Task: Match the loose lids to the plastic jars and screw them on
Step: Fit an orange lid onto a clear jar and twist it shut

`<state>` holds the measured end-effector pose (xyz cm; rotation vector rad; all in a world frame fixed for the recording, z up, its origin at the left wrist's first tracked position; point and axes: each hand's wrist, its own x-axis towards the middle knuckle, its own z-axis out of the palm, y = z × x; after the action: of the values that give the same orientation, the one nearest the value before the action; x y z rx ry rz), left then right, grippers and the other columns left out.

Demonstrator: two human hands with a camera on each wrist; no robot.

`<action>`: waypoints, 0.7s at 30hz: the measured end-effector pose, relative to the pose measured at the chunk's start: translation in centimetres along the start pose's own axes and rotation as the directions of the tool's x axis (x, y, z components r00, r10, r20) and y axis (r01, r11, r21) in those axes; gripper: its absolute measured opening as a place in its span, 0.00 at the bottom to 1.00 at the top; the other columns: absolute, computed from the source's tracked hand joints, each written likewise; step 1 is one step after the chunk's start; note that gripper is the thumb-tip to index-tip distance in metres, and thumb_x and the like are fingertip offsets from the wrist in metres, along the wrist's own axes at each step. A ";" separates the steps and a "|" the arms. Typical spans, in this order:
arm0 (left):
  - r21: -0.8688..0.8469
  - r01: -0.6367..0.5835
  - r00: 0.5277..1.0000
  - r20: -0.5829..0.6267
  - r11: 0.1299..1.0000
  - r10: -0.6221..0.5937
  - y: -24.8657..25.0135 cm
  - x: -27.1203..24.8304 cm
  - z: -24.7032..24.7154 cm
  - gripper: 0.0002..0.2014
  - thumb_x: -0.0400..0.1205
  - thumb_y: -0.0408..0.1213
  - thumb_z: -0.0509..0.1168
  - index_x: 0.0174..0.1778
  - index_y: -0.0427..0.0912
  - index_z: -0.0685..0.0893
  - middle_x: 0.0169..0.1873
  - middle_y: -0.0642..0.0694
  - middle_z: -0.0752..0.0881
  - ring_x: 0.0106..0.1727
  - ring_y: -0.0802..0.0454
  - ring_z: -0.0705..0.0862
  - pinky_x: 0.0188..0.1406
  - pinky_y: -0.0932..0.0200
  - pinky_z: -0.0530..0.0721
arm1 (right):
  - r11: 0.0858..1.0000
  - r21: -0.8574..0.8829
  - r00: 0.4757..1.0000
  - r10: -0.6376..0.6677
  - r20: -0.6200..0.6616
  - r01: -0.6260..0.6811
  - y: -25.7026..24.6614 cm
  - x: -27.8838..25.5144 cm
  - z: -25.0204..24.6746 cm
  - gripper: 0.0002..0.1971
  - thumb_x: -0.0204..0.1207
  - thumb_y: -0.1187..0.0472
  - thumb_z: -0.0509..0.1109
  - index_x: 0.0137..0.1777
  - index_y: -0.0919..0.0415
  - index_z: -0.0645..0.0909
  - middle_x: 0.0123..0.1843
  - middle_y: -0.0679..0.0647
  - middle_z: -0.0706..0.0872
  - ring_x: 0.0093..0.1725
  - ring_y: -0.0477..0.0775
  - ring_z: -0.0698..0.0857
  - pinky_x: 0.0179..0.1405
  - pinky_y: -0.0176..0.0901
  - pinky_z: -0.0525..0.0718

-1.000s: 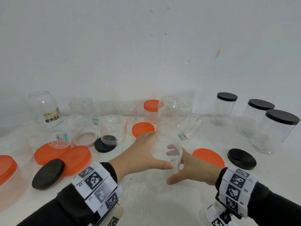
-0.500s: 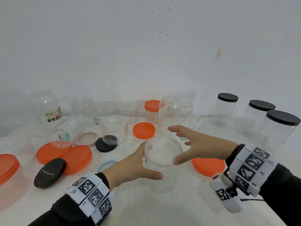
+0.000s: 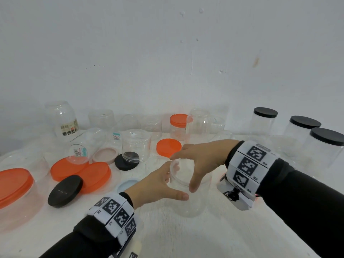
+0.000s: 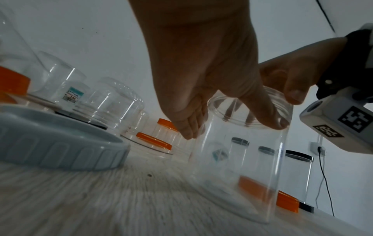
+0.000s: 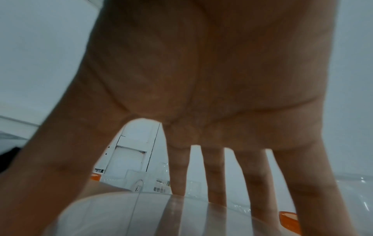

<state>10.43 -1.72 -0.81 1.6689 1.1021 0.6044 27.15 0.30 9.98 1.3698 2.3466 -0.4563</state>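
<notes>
A clear lidless jar (image 3: 188,198) stands upright on the white table, in the middle. My left hand (image 3: 163,183) grips its upper wall from the left, with the thumb across the near side (image 4: 268,118). My right hand (image 3: 193,164) is spread over the open mouth from the right; its fingers (image 5: 214,178) are straight, and the thumb tip touches the rim (image 4: 294,95). Loose lids lie around: a light blue one (image 3: 127,184) beside my left wrist, an orange one (image 3: 168,147) behind the jar, a black one (image 3: 65,190) at the left.
Two orange lids (image 3: 89,174), a pink lid (image 3: 106,155) and several clear jars, some upside down, crowd the back left. Three black-lidded jars (image 3: 303,131) stand at the right. An orange lid (image 4: 286,202) and a black lid lie just right of the held jar.
My right hand left the jar's right side, rose and came over its mouth from above. My left hand kept its grip on the jar.
</notes>
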 end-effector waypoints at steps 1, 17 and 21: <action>0.000 0.000 1.000 -0.002 1.000 0.000 0.0 0.0 0.0 0.52 0.66 0.44 0.83 0.82 0.57 0.58 0.79 0.58 0.67 0.80 0.62 0.65 0.83 0.53 0.62 | 1.000 -0.007 1.000 0.005 -0.001 -0.005 -0.1 0.0 -0.1 0.50 0.63 0.42 0.81 0.81 0.35 0.55 0.77 0.41 0.63 0.77 0.52 0.66 0.72 0.59 0.73; -0.021 -0.019 1.000 -0.018 1.000 0.019 -0.6 0.2 0.2 0.48 0.67 0.43 0.83 0.80 0.58 0.62 0.72 0.64 0.73 0.76 0.64 0.70 0.76 0.65 0.66 | 0.997 0.053 0.999 0.052 0.012 -0.053 0.2 -0.2 0.0 0.51 0.61 0.35 0.79 0.80 0.31 0.51 0.80 0.43 0.62 0.78 0.53 0.65 0.74 0.59 0.71; -0.013 -0.018 1.000 -0.023 1.000 0.017 -0.7 0.2 0.2 0.45 0.67 0.44 0.83 0.75 0.63 0.62 0.70 0.67 0.72 0.73 0.67 0.70 0.69 0.72 0.68 | 0.997 0.061 0.998 0.057 -0.019 -0.055 0.4 0.0 0.3 0.47 0.62 0.31 0.76 0.79 0.33 0.57 0.74 0.41 0.66 0.68 0.49 0.74 0.65 0.52 0.79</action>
<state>10.45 -1.56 -1.52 1.6658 1.0986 0.6421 27.52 0.40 9.69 1.4706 2.3220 -0.5023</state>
